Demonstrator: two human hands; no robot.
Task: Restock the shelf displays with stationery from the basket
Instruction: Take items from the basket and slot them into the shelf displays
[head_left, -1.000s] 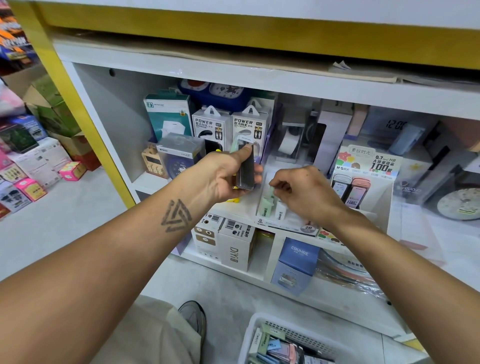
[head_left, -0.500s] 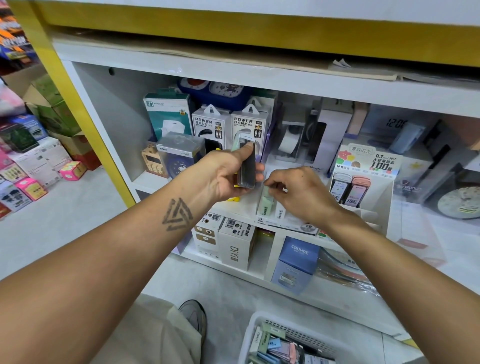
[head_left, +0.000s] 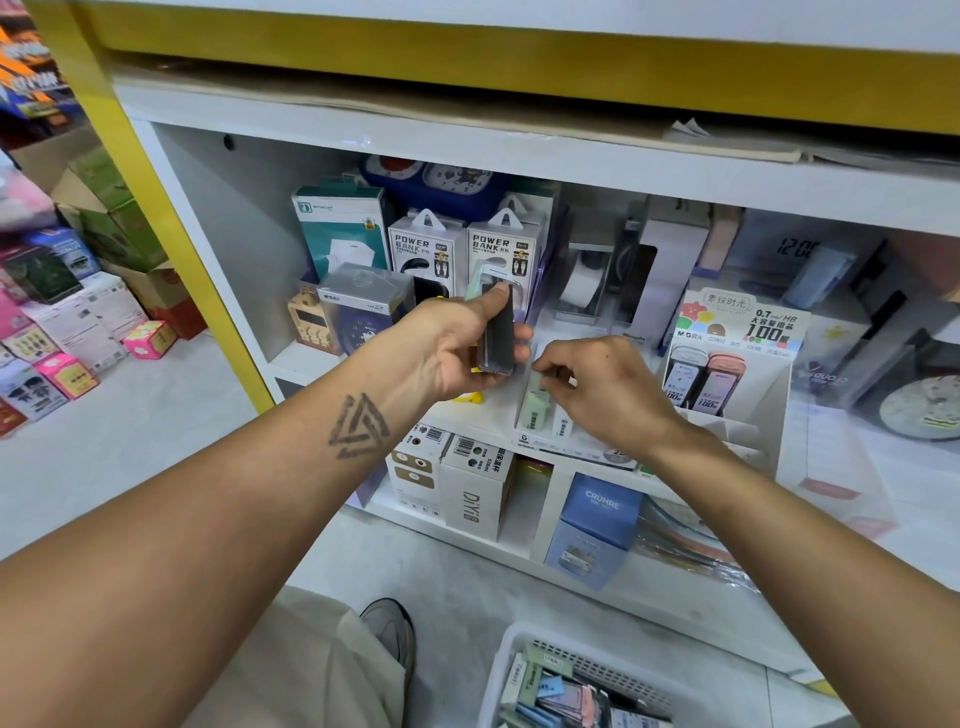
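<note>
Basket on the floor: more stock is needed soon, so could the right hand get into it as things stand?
Probably yes: the white basket sits open-topped below the right hand, nothing between them, though that hand is busy at the green packs.

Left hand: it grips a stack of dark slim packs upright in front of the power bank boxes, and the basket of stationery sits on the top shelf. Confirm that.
One detail is wrong: the basket is not on the top shelf; the head view shows it on the floor below the shelves. The rest holds: the left hand grips the stack of dark slim packs upright in front of the power bank boxes.
</note>
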